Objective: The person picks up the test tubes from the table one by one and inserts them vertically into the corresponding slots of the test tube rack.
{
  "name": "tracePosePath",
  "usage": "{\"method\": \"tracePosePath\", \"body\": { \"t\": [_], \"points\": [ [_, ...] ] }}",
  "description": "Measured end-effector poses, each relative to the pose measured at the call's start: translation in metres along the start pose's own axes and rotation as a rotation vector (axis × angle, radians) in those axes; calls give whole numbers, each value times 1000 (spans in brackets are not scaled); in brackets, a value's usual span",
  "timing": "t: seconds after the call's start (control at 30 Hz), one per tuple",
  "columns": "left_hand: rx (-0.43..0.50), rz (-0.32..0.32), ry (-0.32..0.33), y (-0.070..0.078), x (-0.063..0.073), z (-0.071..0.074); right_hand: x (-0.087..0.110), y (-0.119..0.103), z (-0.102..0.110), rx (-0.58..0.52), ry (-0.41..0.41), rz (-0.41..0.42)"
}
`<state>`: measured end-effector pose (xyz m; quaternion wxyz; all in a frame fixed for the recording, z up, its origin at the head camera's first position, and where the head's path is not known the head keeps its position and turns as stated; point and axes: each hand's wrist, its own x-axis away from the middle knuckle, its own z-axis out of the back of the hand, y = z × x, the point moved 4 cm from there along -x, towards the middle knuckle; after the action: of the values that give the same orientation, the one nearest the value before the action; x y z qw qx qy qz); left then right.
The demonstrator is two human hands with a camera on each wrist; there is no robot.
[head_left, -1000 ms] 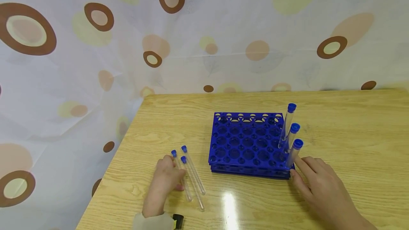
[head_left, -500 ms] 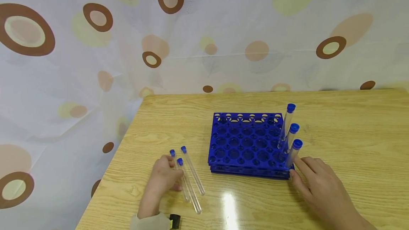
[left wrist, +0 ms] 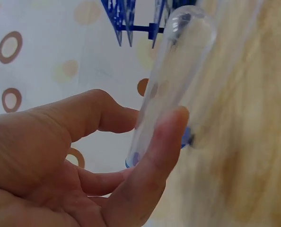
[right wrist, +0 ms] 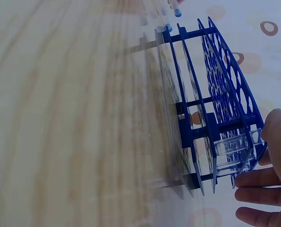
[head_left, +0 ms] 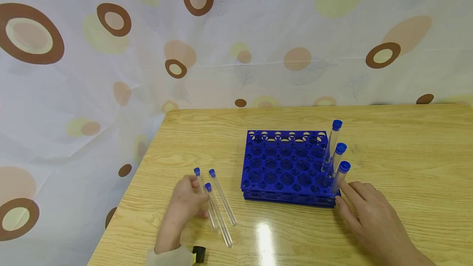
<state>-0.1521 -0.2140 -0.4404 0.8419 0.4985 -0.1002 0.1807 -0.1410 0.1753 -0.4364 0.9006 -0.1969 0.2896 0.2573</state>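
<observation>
In the head view, half of the six visible test tubes were racked: three stood capped [head_left: 335,162] in a line from near to far at the right end of the blue rack [head_left: 288,198]. The other three were outside it, to the left: two lay side by side on the table [head_left: 192,134], and the left hand [head_left: 186,198] pinched the leftmost tube [head_left: 210,212]. Whether that tube had left the tabletop could not be told. The right hand [head_left: 373,216] was at the rack's near right corner, its fingers loosely extended rather than clenched.

The left wrist view showed what the head view hid: bent fingers on both sides of the clear tube, its rounded end toward the camera.

The right wrist view alone gave the rack's side, with its stacked tiers and clear tubes passing between them. The fingers there were fairly straight and seemed to touch the corner; their pressure could not be judged.
</observation>
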Motion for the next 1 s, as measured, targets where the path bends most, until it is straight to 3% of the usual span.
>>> {"method": "tracePosePath", "body": {
  "t": [0.23,0.5,0.7,1.0],
  "points": [
    [94,-61,-17,19,2,2,0,1,0,6,1,7],
    [257,-123,-82,43,3,-3,-1,1,0,8,14,21],
    [338,-170,-150,62,2,-12,0,2,-1,9,11,25],
    [367,-273,-230,95,6,-32,0,1,-1,0,22,25]
  ]
}}
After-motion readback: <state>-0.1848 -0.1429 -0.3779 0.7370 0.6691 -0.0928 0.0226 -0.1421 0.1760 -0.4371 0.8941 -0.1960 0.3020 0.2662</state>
